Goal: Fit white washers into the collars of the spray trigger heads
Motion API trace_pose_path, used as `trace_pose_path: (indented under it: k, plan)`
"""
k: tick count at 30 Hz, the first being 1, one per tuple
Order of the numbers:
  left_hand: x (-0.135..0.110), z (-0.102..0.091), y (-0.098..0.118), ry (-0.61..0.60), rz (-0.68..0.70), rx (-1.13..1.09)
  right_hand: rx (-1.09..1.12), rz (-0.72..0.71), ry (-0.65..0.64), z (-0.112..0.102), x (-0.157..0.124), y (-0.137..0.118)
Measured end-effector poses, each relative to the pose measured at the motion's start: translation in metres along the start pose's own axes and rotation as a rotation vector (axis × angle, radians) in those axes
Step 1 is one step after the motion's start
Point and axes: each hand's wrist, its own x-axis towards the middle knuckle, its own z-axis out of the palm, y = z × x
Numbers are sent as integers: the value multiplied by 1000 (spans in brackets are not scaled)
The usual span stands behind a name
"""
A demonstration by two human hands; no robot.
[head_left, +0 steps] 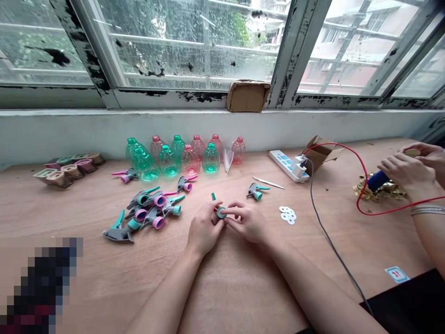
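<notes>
My left hand (206, 228) is closed around a trigger spray head (221, 212), its green collar facing up toward me and its green lever sticking out beyond the fingers. The index finger of my right hand (247, 221) presses at the collar's opening while the thumb sits against its lower side. Whether a small part lies under that fingertip is hidden. To the right are several white round washers (288, 215) with center holes. Another grey spray head (256, 191) with a green lever lies beyond my right hand. A pile of spray heads (149, 208), pink and green, lies to the left.
Several green and pink clear bottles (170, 161) stand along the wall. Behind my right hand lie tweezers (267, 182) and a power strip (289, 165) with a grey cable (321, 222). A co-worker's hands (410, 169) work at far right, near a red cable (363, 185).
</notes>
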Motion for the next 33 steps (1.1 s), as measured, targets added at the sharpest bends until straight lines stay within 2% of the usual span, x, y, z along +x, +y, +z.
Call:
trace_pose_path:
  k: [3, 6, 10, 17, 23, 33]
  plan:
    - [0, 0, 0, 4, -13, 11, 189, 56, 14, 4, -1, 2]
    - [0, 1, 0, 17, -14, 26, 236, 64, 49, 6, -2, 1]
    - [-1, 3, 0, 4, 31, 93, 103, 95, 100, 6, -2, -2]
    - [-4, 6, -1, -17, 134, 200, -64, 103, 71, 3, -2, -4]
    - [-4, 7, -2, -13, 146, 224, -110, 113, 82, 3, -2, -6]
    - [-4, 8, -1, 3, 77, 174, -139, 145, 89, 1, -2, -12]
